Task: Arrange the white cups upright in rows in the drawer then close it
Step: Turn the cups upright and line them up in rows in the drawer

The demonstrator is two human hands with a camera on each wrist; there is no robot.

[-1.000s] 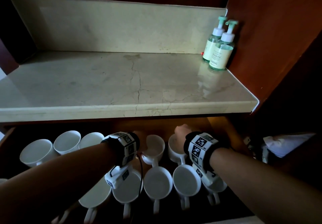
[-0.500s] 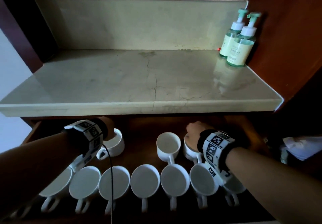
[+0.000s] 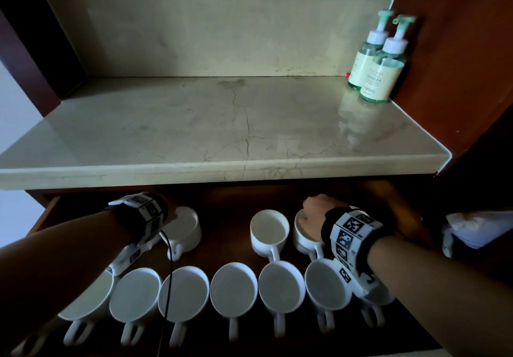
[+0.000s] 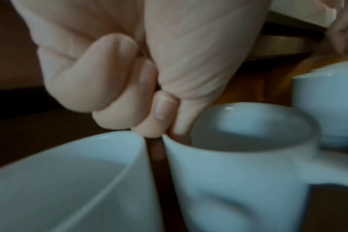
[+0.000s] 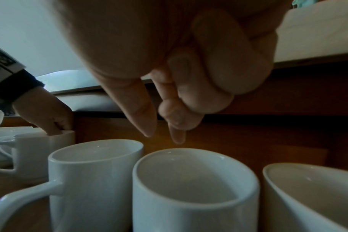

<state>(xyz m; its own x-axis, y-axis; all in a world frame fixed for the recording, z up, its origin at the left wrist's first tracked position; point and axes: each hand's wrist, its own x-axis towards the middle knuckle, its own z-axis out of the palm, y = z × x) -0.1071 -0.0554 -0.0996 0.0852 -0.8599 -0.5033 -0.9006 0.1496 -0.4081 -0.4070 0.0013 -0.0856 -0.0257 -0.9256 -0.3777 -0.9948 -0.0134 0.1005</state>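
Note:
The open wooden drawer [image 3: 224,234] holds white cups, all upright. Several stand in a front row [image 3: 233,290] with handles toward me. Behind them at the left, my left hand [image 3: 172,212] pinches the rim of a cup [image 3: 183,229]. In the left wrist view the thumb of that hand [image 4: 165,130] sits inside that cup [image 4: 238,172]. At the back right, my right hand [image 3: 313,218] hovers over another cup [image 3: 301,241]. Its thumb and forefinger [image 5: 163,138] point down, slightly apart, just above the rim of that cup [image 5: 195,180]. A further cup [image 3: 268,231] stands beside it.
A marble counter [image 3: 222,123] overhangs the back of the drawer. Two green pump bottles [image 3: 380,73] stand in its right rear corner. A white cloth [image 3: 477,226] lies to the right of the drawer. A black cable [image 3: 166,287] hangs from my left wrist over the front cups.
My left hand has carried a cup from the drawer's middle to the back left. My right hand has stayed over the back right cup. The head view has shifted left.

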